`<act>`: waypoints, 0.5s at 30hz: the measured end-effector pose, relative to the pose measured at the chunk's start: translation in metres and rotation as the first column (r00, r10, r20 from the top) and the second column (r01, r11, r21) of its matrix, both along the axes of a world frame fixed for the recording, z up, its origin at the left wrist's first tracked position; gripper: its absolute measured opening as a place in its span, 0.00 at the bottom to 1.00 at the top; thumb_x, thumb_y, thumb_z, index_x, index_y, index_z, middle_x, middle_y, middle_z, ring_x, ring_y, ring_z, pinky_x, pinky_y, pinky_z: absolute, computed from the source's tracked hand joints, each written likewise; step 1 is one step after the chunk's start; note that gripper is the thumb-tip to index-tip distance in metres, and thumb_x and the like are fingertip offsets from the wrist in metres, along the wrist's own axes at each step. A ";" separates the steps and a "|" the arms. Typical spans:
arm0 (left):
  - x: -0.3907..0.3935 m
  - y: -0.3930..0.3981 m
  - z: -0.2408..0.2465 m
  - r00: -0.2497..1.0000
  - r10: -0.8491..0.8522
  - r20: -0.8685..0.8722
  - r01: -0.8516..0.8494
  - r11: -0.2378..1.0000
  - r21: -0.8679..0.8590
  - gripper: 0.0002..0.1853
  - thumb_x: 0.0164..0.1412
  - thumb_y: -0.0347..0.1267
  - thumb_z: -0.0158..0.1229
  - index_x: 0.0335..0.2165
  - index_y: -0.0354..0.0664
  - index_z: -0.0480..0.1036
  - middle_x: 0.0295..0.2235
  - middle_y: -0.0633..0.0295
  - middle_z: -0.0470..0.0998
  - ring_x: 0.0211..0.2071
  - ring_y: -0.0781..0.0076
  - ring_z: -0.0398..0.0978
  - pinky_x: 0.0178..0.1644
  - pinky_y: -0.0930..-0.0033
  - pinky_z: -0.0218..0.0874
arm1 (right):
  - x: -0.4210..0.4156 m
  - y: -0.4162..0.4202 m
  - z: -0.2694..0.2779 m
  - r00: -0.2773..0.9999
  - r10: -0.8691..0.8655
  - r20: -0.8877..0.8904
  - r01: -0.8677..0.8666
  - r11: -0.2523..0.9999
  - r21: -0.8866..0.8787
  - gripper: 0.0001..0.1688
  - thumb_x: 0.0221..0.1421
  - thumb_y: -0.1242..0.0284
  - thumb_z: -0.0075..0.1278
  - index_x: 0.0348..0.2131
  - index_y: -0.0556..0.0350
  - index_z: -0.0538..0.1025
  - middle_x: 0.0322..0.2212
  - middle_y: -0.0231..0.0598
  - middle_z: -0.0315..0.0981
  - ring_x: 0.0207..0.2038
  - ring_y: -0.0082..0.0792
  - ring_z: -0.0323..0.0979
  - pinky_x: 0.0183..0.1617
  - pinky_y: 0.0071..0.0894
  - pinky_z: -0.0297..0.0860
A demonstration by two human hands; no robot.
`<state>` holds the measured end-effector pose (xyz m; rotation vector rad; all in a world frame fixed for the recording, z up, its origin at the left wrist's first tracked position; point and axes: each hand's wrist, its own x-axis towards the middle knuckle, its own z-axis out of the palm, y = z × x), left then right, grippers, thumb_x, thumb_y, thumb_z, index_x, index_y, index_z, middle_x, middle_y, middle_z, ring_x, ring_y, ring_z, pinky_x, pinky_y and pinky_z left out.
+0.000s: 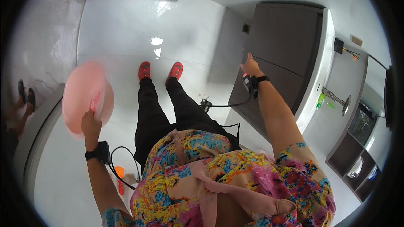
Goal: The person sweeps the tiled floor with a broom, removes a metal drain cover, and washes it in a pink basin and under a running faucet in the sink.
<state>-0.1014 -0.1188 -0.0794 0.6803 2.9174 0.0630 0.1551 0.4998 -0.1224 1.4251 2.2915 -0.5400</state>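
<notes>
My left hand (91, 123) grips a pink plastic basin (79, 101), which is tilted and slightly blurred, off the white tile floor. A darker pink patterned patch (96, 97) shows inside the basin just beyond my fingers; whether it is a print or a separate object I cannot tell. Stretched out to the right, my right hand (251, 66) holds nothing, its thumb and index finger apart. It appears above or beside the dark grey vanity cabinet (281, 34); contact cannot be made out. Both wrists carry strapped devices with black cables.
A white washbasin edge (315, 78) with a chrome faucet (337, 99) tops the cabinet. A green bottle (320, 101) stands near it. Glossy wet-looking floor (151, 25) lies ahead. Another person's sandalled feet (26, 97) are beyond the doorway threshold (47, 119). An orange-red dipper (120, 176) is behind left.
</notes>
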 end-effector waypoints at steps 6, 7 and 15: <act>0.163 -0.100 -0.108 0.866 0.306 0.397 -0.235 0.947 -0.218 0.18 0.43 0.27 0.57 0.37 0.36 0.65 0.33 0.47 0.70 0.35 0.46 0.68 0.38 0.54 0.61 | 0.007 0.033 -0.096 0.854 0.181 0.487 -0.190 0.981 -0.032 0.48 0.45 0.70 0.48 0.57 0.66 0.41 0.26 0.45 0.75 0.34 0.39 0.75 0.40 0.30 0.69; 0.179 -0.100 -0.109 0.763 0.390 0.515 -0.265 0.916 -0.300 0.17 0.43 0.28 0.58 0.35 0.36 0.65 0.32 0.46 0.70 0.35 0.45 0.68 0.38 0.54 0.61 | 0.008 0.035 -0.111 0.806 0.218 0.550 -0.223 0.973 -0.059 0.48 0.44 0.70 0.48 0.57 0.66 0.41 0.26 0.46 0.75 0.35 0.41 0.74 0.41 0.30 0.69; 0.285 -0.107 -0.083 0.418 0.555 0.720 -0.405 0.823 -0.399 0.20 0.35 0.31 0.66 0.30 0.35 0.69 0.28 0.46 0.75 0.32 0.46 0.73 0.36 0.57 0.66 | -0.029 0.040 -0.081 0.720 0.155 0.676 -0.051 0.984 -0.172 0.43 0.50 0.71 0.42 0.59 0.60 0.39 0.50 0.60 0.58 0.53 0.52 0.59 0.55 0.44 0.59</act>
